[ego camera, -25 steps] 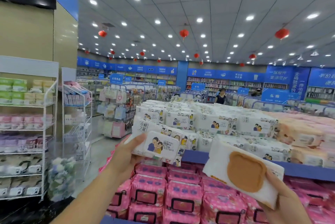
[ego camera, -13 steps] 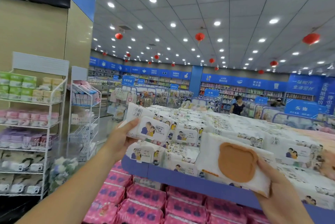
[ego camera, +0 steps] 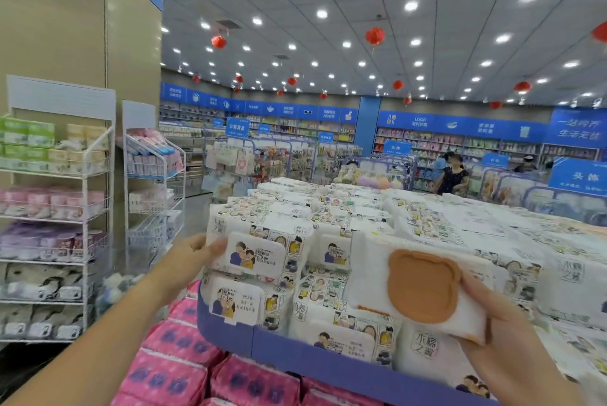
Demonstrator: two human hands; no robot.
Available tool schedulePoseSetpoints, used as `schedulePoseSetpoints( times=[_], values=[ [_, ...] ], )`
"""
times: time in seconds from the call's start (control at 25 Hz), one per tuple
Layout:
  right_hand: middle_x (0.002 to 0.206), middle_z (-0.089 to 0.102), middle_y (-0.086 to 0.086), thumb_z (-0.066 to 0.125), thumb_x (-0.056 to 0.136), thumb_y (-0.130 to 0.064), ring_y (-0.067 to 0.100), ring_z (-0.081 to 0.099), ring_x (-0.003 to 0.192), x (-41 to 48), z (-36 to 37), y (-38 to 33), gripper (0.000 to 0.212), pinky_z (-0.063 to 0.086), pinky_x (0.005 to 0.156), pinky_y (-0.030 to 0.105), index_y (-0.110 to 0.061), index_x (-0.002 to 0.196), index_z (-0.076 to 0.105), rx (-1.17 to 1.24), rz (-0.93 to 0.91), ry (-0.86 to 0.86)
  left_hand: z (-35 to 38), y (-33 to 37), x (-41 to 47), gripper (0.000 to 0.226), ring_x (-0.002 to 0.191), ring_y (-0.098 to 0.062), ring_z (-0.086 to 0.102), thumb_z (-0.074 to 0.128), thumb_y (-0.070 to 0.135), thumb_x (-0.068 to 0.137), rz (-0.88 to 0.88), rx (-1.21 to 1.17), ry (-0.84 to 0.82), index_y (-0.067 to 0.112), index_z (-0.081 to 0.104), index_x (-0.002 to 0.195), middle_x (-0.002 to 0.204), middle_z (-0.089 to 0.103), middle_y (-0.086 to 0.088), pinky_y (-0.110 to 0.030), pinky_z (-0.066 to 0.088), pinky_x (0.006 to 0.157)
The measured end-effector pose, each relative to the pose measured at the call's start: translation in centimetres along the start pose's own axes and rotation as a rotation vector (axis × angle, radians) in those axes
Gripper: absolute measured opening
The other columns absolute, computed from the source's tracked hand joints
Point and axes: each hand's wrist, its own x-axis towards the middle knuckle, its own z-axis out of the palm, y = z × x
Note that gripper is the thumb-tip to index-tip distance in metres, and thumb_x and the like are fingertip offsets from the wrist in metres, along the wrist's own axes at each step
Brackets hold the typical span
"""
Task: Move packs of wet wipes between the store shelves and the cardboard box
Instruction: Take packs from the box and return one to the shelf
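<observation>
My left hand (ego camera: 190, 253) grips the left end of a white wipes pack with a cartoon-figure lid (ego camera: 254, 253), held against the front left stack on the blue display shelf (ego camera: 295, 356). My right hand (ego camera: 489, 310) holds a second white pack with a brown bear-shaped lid (ego camera: 423, 285) in the air above the shelf's front row. Many like white packs (ego camera: 361, 205) cover the shelf top. The cardboard box is not in view.
Pink wipes packs (ego camera: 184, 369) fill the lower tier below the blue shelf. White wire racks (ego camera: 85, 225) with boxed goods stand at the left along the wall. A person (ego camera: 455, 175) stands in a far aisle behind the display.
Both hands have carried their packs up and forward towards the top shelf. The left pack now rests against the front left stack; the view has moved closer.
</observation>
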Motion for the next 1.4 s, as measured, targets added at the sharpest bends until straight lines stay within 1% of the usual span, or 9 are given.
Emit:
schedulePoseSetpoints(
  times=[0.2, 0.32, 0.48, 0.6, 0.72, 0.88, 1.0, 1.28, 1.4],
  values=[
    [0.122, 0.069, 0.017, 0.1, 0.03, -0.046, 0.034, 0.069, 0.093, 1.6, 0.5, 1.3, 0.107, 0.055, 0.071, 0.051, -0.014, 0.127, 0.067, -0.08, 0.058, 0.024, 0.2, -0.3, -0.7, 0.059, 0.106, -0.018, 0.069, 0.069, 0.058, 0.084, 0.028, 0.178, 0.128, 0.022, 0.06, 0.129, 0.118, 0.072, 0.006, -0.035, 0.054, 0.084],
    [0.105, 0.073, 0.014, 0.092, 0.051, -0.041, 0.03, 0.07, 0.079, 1.9, 0.4, 0.9, 0.088, 0.052, 0.064, 0.044, -0.011, 0.129, 0.064, -0.044, 0.039, 0.057, 1.3, 0.9, -1.6, 0.059, 0.121, -0.023, 0.055, 0.07, 0.032, 0.093, 0.067, 0.316, 0.35, 0.018, 0.046, 0.145, 0.139, 0.054, 0.0, -0.046, 0.048, 0.098],
    [0.121, 0.071, 0.013, 0.086, 0.06, -0.036, 0.026, 0.073, 0.088, 1.5, 0.0, -0.2, 0.079, 0.058, 0.065, 0.041, -0.013, 0.132, 0.062, 0.008, 0.018, 0.104, 6.5, 5.0, -4.5, 0.06, 0.136, -0.026, 0.038, 0.072, 0.014, 0.086, 0.313, 0.574, 0.507, 0.016, 0.047, 0.141, 0.143, 0.044, -0.005, -0.05, 0.032, 0.113],
    [0.124, 0.07, 0.013, 0.09, 0.053, -0.036, 0.027, 0.072, 0.098, 1.0, -0.8, -1.3, 0.096, 0.061, 0.065, 0.037, -0.011, 0.139, 0.056, 0.004, -0.009, 0.142, 12.3, 8.8, -6.9, 0.053, 0.131, -0.014, 0.04, 0.075, 0.023, 0.086, 0.506, 0.457, 0.289, 0.028, 0.048, 0.132, 0.133, 0.043, 0.01, -0.035, 0.032, 0.11],
    [0.13, 0.066, 0.013, 0.102, 0.03, -0.041, 0.031, 0.068, 0.11, 0.2, -2.0, -2.5, 0.138, 0.062, 0.073, 0.041, -0.013, 0.15, 0.04, 0.058, -0.033, 0.15, 17.9, 11.7, -8.3, 0.054, 0.121, 0.005, 0.047, 0.07, 0.047, 0.088, 0.414, 0.184, 0.002, 0.039, 0.043, 0.134, 0.131, 0.045, 0.022, -0.021, 0.04, 0.096],
    [0.128, 0.066, 0.018, 0.092, 0.049, -0.038, 0.031, 0.068, 0.108, -2.0, -3.7, -4.5, 0.095, 0.061, 0.081, 0.043, -0.007, 0.133, 0.061, 0.023, -0.07, 0.119, 23.9, 13.3, -8.5, 0.064, 0.109, -0.001, 0.065, 0.065, 0.066, 0.081, 0.183, -0.077, -0.32, 0.035, 0.051, 0.136, 0.125, 0.064, 0.019, -0.025, 0.048, 0.09],
    [0.128, 0.067, 0.016, 0.098, 0.044, -0.044, 0.034, 0.067, 0.112, -4.3, -5.9, -6.0, 0.106, 0.061, 0.081, 0.044, -0.007, 0.135, 0.059, 0.015, -0.113, 0.16, 27.5, 13.4, -9.1, 0.074, 0.11, -0.011, 0.07, 0.069, 0.08, 0.067, 0.099, -0.206, -0.42, 0.04, 0.058, 0.128, 0.122, 0.071, 0.012, -0.038, 0.053, 0.094],
    [0.122, 0.071, 0.011, 0.074, 0.076, -0.039, 0.032, 0.069, 0.109, -14.6, -14.4, -11.2, 0.063, 0.06, 0.085, 0.047, -0.012, 0.132, 0.061, -0.139, -0.127, 0.285, 37.4, 14.9, -17.4, 0.025, 0.078, -0.003, 0.075, 0.056, 0.048, 0.096, 0.086, -0.229, -0.538, 0.026, 0.066, 0.105, 0.086, 0.079, 0.014, -0.022, 0.061, 0.07],
    [0.117, 0.073, 0.012, 0.064, 0.085, -0.032, 0.03, 0.071, 0.106, -21.5, -19.9, -14.3, 0.045, 0.06, 0.084, 0.043, -0.011, 0.125, 0.066, -0.258, -0.133, 0.33, 43.6, 14.7, -22.9, 0.044, 0.089, -0.013, 0.076, 0.059, 0.056, 0.088, -0.009, -0.267, -0.603, 0.023, 0.067, 0.116, 0.102, 0.079, 0.004, -0.029, 0.06, 0.074]
  ],
)
